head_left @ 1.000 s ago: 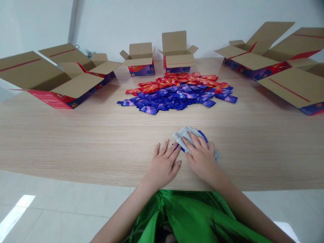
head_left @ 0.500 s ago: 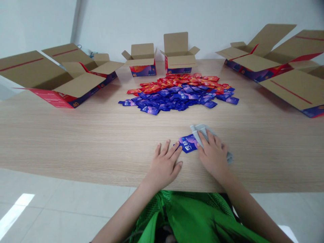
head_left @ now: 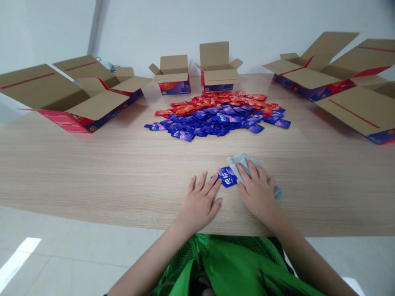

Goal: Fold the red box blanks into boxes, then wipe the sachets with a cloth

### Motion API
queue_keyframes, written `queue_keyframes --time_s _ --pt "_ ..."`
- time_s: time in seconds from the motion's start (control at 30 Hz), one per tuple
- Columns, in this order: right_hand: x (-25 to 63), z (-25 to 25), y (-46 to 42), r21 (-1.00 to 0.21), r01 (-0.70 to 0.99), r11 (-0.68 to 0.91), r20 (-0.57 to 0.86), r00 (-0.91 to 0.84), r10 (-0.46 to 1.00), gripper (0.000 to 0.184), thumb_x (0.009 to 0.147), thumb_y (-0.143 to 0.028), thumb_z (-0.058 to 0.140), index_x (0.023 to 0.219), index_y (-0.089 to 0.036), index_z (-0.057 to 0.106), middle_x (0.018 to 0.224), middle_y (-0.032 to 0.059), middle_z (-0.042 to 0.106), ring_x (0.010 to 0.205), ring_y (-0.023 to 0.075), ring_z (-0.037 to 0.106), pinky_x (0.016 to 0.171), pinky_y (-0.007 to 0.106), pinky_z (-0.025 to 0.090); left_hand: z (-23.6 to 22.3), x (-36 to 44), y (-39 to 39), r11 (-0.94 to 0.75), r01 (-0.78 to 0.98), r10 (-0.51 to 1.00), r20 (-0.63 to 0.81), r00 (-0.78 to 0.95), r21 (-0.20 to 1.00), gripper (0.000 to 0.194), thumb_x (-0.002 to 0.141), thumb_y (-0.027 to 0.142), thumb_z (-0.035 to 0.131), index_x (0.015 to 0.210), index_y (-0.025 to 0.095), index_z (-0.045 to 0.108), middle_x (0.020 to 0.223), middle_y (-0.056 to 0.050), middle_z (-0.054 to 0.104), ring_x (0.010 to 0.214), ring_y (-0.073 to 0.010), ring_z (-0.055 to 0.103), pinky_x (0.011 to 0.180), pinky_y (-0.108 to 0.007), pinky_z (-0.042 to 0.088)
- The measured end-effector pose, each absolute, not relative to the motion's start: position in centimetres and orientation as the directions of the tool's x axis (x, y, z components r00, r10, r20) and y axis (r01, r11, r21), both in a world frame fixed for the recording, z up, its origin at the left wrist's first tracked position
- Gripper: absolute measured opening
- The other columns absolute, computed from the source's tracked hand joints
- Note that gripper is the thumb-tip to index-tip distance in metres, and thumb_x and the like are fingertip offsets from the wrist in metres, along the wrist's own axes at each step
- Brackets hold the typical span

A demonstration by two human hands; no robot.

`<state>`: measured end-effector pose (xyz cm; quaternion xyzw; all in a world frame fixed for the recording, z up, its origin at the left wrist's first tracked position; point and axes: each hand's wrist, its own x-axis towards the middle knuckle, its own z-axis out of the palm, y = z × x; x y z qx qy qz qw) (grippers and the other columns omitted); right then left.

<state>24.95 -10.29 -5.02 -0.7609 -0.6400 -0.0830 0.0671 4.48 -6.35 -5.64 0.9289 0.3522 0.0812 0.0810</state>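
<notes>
A blue-purple sachet (head_left: 227, 176) with white lettering lies flat on the wooden table in front of me. My left hand (head_left: 202, 200) rests flat with its fingers spread, the fingertips pressing the sachet's left end. On the sachet's right end lies a folded grey cloth (head_left: 240, 159), which hides that part. My right hand (head_left: 257, 191) holds this cloth down, its fingers laid over the top and slightly bent.
Beyond my hands lies a heap of blue sachets (head_left: 203, 122) with red sachets (head_left: 212, 98) behind. Two small open cartons (head_left: 174, 87) (head_left: 218, 87) stand at the back. Larger open cartons flank the table, left (head_left: 101, 107) and right (head_left: 352, 107).
My right hand has slid the cloth a little to the left, covering more of the sachet. My left hand has stayed on the sachet's left end.
</notes>
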Motion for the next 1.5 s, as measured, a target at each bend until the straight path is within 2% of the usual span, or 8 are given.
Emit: queue_keyframes --time_s 0.17,0.33,0.5,0.7,0.93,1.1,1.3,1.5 --pt "24.5 -4.8 -9.3 0.018 1.000 0.017 0.166 -0.020 0.986 0.051 0.096 -0.030 0.036 0.147 -0.029 0.041 0.158 0.0062 0.033 0.130 0.0323 0.036 0.092 0.051 0.036 -5.1 4.6 -5.5 -0.748 0.637 0.654 0.041 0.756 0.188 0.063 0.098 0.047 0.038 0.154 0.021 0.026 0.161 -0.004 0.024 0.149 -0.0320 0.016 0.117 -0.058 0.017" --pt "26.9 -5.2 -3.7 -0.006 0.998 -0.065 0.163 0.065 0.984 0.051 0.097 -0.032 0.034 0.147 -0.027 0.040 0.156 0.0073 0.035 0.129 0.0322 0.035 0.093 0.051 0.035 -5.0 6.1 -1.0 -0.737 0.651 0.663 0.007 0.749 0.183 0.072 0.095 0.056 0.041 0.154 0.018 0.025 0.160 -0.007 0.026 0.148 -0.0330 0.017 0.118 -0.057 0.015" --pt "27.6 -5.1 0.8 -0.022 0.992 -0.127 0.202 0.129 0.971 0.050 0.096 -0.033 0.035 0.145 -0.024 0.043 0.154 0.0099 0.037 0.126 0.0336 0.036 0.092 0.051 0.034 -5.6 7.7 3.7 -0.744 0.645 0.662 0.059 0.747 0.175 0.070 0.095 0.053 0.039 0.154 0.016 0.026 0.161 -0.010 0.025 0.149 -0.0320 0.016 0.118 -0.056 0.016" --pt "25.9 -4.8 0.5 0.004 0.998 0.057 0.200 -0.056 0.978 0.051 0.096 -0.033 0.036 0.146 -0.027 0.042 0.156 0.0069 0.036 0.129 0.0310 0.034 0.094 0.049 0.033 -5.6 7.9 4.4 -0.753 0.633 0.652 0.076 0.755 0.177 0.067 0.096 0.051 0.038 0.152 0.015 0.030 0.158 -0.012 0.030 0.148 -0.0324 0.019 0.117 -0.057 0.017" --pt "26.7 -4.9 0.5 -0.036 0.976 -0.217 0.195 0.219 0.956 0.051 0.096 -0.032 0.037 0.146 -0.023 0.042 0.153 0.0132 0.037 0.126 0.0341 0.037 0.092 0.052 0.035 -5.6 7.8 4.4 -0.748 0.635 0.656 0.064 0.752 0.193 0.065 0.096 0.051 0.039 0.153 0.022 0.028 0.160 -0.007 0.028 0.147 -0.0338 0.020 0.117 -0.058 0.017" --pt "25.4 -4.9 0.5 -0.019 0.999 0.048 0.177 -0.044 0.983 0.049 0.096 -0.033 0.036 0.145 -0.031 0.042 0.155 0.0053 0.036 0.130 0.0297 0.034 0.095 0.048 0.034 -5.6 7.9 4.6 -0.752 0.636 0.653 0.062 0.755 0.172 0.066 0.096 0.051 0.039 0.152 0.018 0.031 0.158 -0.011 0.030 0.148 -0.0337 0.020 0.116 -0.057 0.018" --pt "27.4 -4.8 1.0 -0.050 0.965 -0.259 0.174 0.264 0.949 0.051 0.097 -0.033 0.034 0.147 -0.024 0.041 0.153 0.0124 0.037 0.126 0.0338 0.037 0.093 0.053 0.035 -5.5 7.8 4.6 -0.754 0.630 0.646 0.035 0.763 0.187 0.065 0.096 0.051 0.039 0.153 0.021 0.029 0.160 -0.007 0.027 0.147 -0.0352 0.020 0.117 -0.058 0.017" --pt "25.8 -5.0 0.4 -0.023 0.998 -0.052 0.211 0.056 0.976 0.050 0.096 -0.035 0.035 0.146 -0.029 0.042 0.155 0.0079 0.036 0.129 0.0310 0.035 0.094 0.049 0.034 -5.3 7.9 4.6 -0.753 0.632 0.648 0.043 0.760 0.185 0.065 0.096 0.049 0.041 0.153 0.021 0.028 0.160 -0.007 0.026 0.147 -0.0354 0.020 0.116 -0.058 0.018"
